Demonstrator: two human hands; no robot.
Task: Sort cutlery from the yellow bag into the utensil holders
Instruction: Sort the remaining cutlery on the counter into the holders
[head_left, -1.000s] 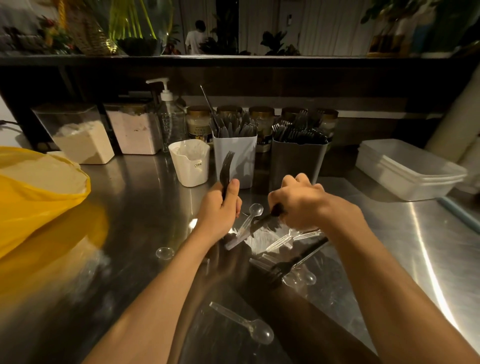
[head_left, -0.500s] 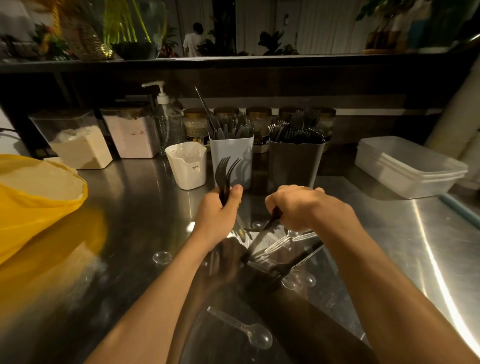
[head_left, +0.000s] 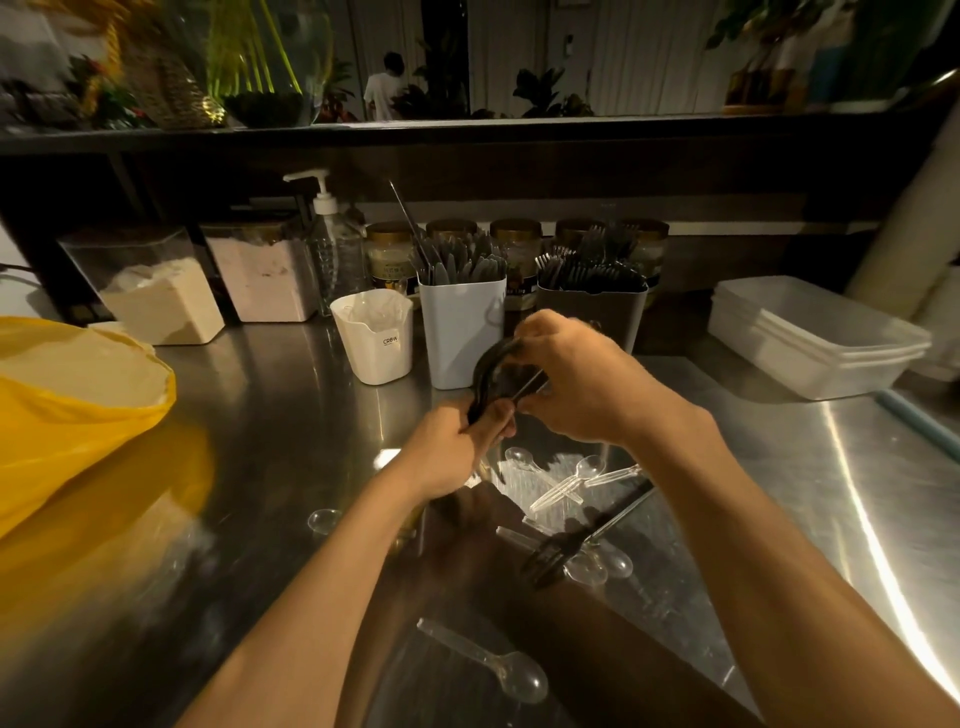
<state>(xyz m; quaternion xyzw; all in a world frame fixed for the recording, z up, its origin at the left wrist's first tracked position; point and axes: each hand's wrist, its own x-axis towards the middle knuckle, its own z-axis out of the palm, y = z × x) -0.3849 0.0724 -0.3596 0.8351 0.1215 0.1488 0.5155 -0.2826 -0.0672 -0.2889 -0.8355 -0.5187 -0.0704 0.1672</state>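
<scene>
Fingers (head_left: 496, 418) of our left hand (head_left: 449, 449) curl round black cutlery (head_left: 485, 371), and our right hand (head_left: 582, 387) clamps the same bundle from above. Just beyond the fingers stand the white holder (head_left: 460, 338) and the dark holder (head_left: 592, 319). Clear spoons (head_left: 589, 465) lie beneath on the tabletop (head_left: 779, 493); the yellow bag (head_left: 78, 415) sits well left.

The black cutlery (head_left: 482, 375) is motion-blurred, its kind unclear; the yellow bag (head_left: 78, 415) runs off the left edge.

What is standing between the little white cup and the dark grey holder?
The white utensil holder, full of dark cutlery, stands between the white cup and the dark grey holder, seen in the head view.
</scene>
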